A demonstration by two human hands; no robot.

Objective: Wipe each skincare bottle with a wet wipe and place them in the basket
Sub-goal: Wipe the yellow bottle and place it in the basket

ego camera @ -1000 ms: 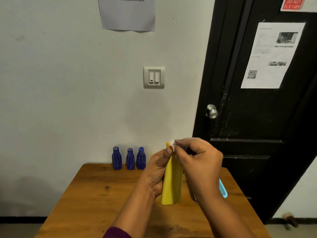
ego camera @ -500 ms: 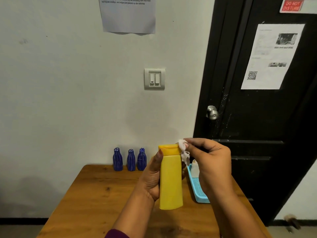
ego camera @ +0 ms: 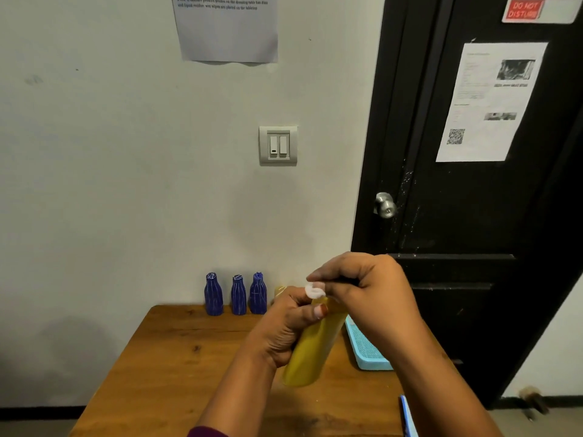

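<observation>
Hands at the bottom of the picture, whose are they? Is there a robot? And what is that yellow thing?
There is no robot here. Those are a person's two hands. The camera sits on that person's head and looks forward and down, so you see nearly what they see. The left hand grips a yellow bottle, held tilted over a wooden table. The right hand pinches a small white wet wipe against the bottle's top to clean it. At the back of the table, by the wall, three little blue bottles stand in a row. On the right lies a light blue basket, partly hidden behind the right arm.
</observation>
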